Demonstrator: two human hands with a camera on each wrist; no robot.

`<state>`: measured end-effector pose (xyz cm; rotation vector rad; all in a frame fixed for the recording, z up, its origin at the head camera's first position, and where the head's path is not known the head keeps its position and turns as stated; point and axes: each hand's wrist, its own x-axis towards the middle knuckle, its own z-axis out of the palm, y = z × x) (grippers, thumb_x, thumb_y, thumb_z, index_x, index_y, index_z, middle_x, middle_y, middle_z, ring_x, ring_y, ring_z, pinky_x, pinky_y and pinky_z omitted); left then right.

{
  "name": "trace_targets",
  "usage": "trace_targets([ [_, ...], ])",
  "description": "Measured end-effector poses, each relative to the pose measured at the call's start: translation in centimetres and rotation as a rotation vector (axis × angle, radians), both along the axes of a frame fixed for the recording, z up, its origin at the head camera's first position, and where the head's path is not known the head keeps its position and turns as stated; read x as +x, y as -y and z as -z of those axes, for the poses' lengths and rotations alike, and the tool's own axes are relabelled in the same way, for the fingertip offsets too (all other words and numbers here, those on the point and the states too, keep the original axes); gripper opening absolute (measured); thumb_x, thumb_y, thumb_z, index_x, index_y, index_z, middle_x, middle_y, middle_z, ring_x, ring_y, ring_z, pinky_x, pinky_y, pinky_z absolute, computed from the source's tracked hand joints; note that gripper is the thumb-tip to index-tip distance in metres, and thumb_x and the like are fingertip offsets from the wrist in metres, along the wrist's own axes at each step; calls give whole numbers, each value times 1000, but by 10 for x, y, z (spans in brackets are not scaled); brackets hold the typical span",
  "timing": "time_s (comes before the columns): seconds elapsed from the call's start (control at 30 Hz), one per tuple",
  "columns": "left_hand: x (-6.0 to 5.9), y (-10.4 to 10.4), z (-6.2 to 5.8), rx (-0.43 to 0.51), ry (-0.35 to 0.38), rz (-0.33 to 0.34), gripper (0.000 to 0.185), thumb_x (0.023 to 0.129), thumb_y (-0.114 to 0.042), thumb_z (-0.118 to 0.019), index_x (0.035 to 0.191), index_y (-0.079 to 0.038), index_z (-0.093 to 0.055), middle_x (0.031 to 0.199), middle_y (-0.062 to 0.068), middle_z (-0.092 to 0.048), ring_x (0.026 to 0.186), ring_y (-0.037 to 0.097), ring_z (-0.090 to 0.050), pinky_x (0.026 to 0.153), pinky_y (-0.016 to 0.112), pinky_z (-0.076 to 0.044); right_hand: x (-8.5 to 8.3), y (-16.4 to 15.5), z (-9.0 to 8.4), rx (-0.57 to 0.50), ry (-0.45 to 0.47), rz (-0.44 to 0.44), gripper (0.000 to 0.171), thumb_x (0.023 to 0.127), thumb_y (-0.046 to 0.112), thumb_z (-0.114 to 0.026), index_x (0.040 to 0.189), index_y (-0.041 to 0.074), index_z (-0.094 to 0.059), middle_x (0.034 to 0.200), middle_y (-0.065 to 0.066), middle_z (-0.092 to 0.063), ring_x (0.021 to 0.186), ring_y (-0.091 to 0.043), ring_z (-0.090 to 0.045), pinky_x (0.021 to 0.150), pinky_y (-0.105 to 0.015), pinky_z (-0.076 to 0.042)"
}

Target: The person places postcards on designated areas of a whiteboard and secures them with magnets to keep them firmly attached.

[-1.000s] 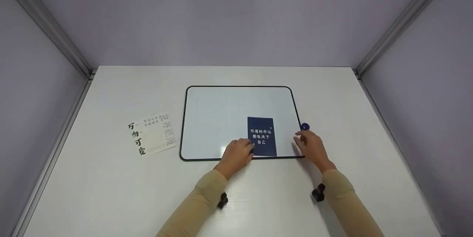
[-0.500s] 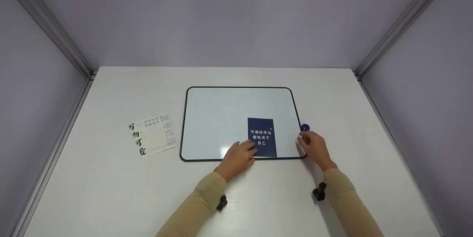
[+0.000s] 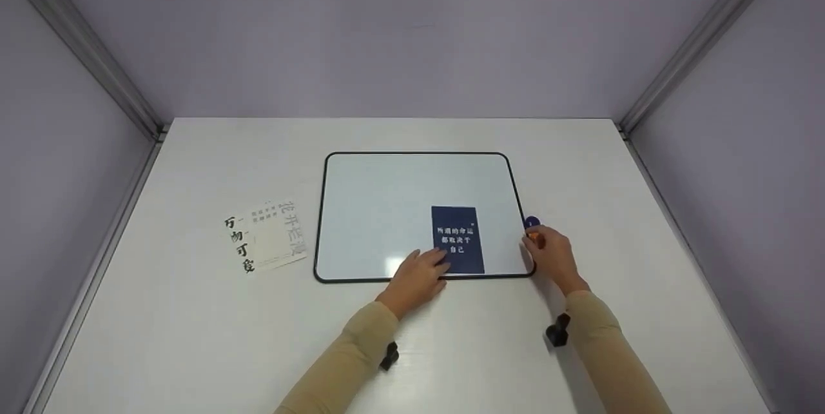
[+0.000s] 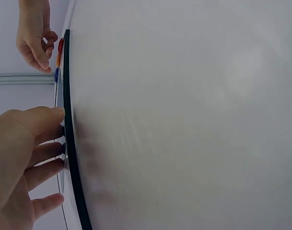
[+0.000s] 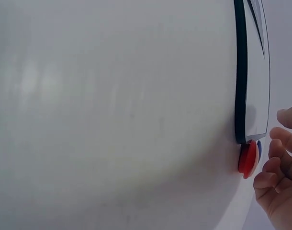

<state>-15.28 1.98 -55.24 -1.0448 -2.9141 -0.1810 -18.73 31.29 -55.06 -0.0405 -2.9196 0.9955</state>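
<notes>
The left hand (image 3: 416,275) rests on the near edge of the whiteboard (image 3: 387,207), which lies flat near the middle of the white surface (image 3: 193,336); its fingers (image 4: 45,155) reach over the board's black rim, lying nearly straight, and their tips touch the lower left corner of the dark blue card (image 3: 457,240); this grip is apart, clamped on nothing. The card lies on the whiteboard close to the board's near edge and toward its right edge, upright to the viewer, with white characters printed on it.

The right hand (image 3: 551,256) sits at the whiteboard's right edge, toward the near right corner; its fingers (image 5: 273,175) are loosely curled and stand just beside a red magnet (image 5: 247,158) without visibly closing round it, so this grip is also apart. The red magnet lies on the surface, touching or just beside the board's rim; a blue magnet (image 3: 532,222) lies just beyond it along the same right edge, and the wrist view shows only a sliver of it behind the red one.

Toward the left edge of the surface, well apart from the board, lie white cards (image 3: 267,243) with black characters, overlapping one another.
</notes>
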Motion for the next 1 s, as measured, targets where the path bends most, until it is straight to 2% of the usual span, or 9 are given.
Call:
trace_targets([
  [0.23, 1, -7, 2, -7, -11, -4, 39, 95, -35, -58, 128, -16, -62, 141, 2, -57, 132, 18, -54, 110, 39, -46, -4, -1, -2, -5, 59, 35, 27, 93, 13, -60, 115, -3, -63, 86, -15, -60, 74, -20, -49, 57, -20, -38],
  [0.5, 2, -14, 0, -40, 29, -7, 42, 96, -37, -55, 133, -18, -59, 146, 1, -52, 136, 18, -50, 113, 38, -43, -11, -3, -4, -17, 108, 46, 28, 95, 15, -58, 117, -2, -61, 86, -14, -59, 71, -17, -52, 56, -21, -43],
  [0.77, -1, -24, -4, -84, 60, 20, 45, 98, -38, -52, 137, -17, -55, 149, 1, -49, 140, 16, -45, 115, 34, -41, -14, -6, -7, -6, 55, 49, 26, 93, 12, -59, 113, -4, -62, 79, -12, -58, 64, -14, -49, 51, -19, -40],
  [1.0, -3, -27, -1, -47, 69, 45, 46, 97, -38, -53, 138, -16, -54, 150, 2, -48, 140, 17, -45, 116, 33, -40, -17, -10, -9, 4, 69, 66, 27, 92, 13, -59, 114, -3, -62, 77, -9, -56, 62, -13, -46, 51, -21, -38],
])
